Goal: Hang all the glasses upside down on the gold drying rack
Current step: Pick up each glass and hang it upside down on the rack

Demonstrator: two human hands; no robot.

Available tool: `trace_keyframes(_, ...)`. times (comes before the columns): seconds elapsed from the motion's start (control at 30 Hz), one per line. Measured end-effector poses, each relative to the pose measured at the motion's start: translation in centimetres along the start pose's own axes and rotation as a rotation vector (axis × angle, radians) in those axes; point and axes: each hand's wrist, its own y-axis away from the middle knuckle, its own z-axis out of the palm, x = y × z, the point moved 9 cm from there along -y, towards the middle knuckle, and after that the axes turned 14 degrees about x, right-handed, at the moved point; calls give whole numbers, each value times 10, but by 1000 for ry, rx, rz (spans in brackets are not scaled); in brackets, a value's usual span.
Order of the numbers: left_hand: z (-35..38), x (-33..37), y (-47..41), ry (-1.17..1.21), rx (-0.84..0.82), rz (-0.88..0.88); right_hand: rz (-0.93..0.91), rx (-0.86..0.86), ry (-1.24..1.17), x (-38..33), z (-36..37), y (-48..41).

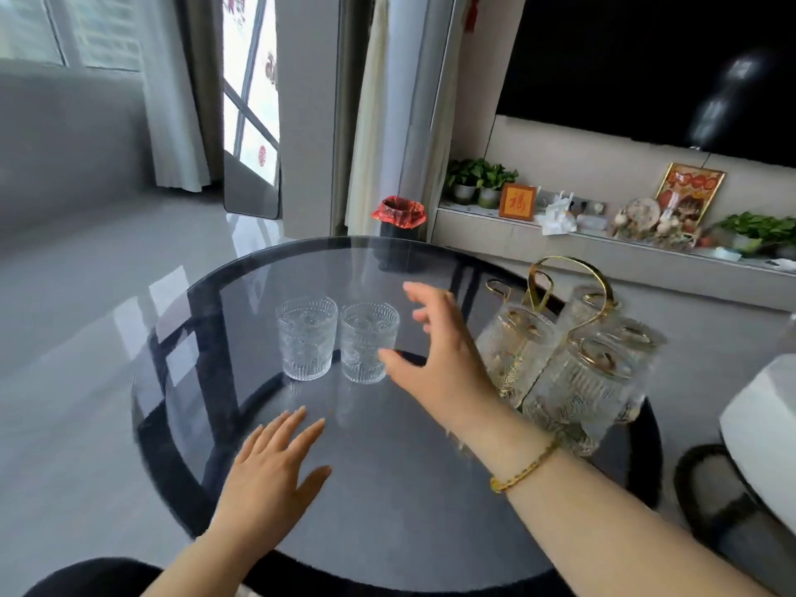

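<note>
left hand (275, 463) flat, right hand (435, 364) spread near glass (367, 347)

Left hand (275, 463): palm down, fingers straight and loosely together, thumb out to the right, near side, empty. Right hand (439, 359): extended farther out and right of the left, fingers spread and curled, thumb splayed left, nothing gripped. Gold bracelet (523, 467) on right wrist. Both forearms bare.
</note>
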Motion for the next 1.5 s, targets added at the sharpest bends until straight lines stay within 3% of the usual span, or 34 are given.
trace_keyframes(0.07, 7, -19, 2, -8, -11, -80, 111, -8, -28, 19, 41, 17)
trace_keyframes(0.23, 17, -25, 3, -54, 12, -65, 576, 51, -83, 96, 91, 38)
trace_keyframes(0.37, 21, -27, 4, -54, 6, -69, 746, -18, -154, 124, 115, 35)
trace_keyframes(0.7, 8, -25, -1, -83, 79, -62, 695, -17, -8, 139, 130, 19)
trace_keyframes(0.93, 8, -26, -1, -79, 59, -63, 726, 50, -354, 120, 114, 22)
trace_keyframes(1.23, 14, -24, 5, -123, -22, -81, 555, 3, -524, 55, 20, 4)
trace_keyframes(1.5, 30, 49, -6, -24, -62, 67, 498, -19, -450, 35, -89, -33)
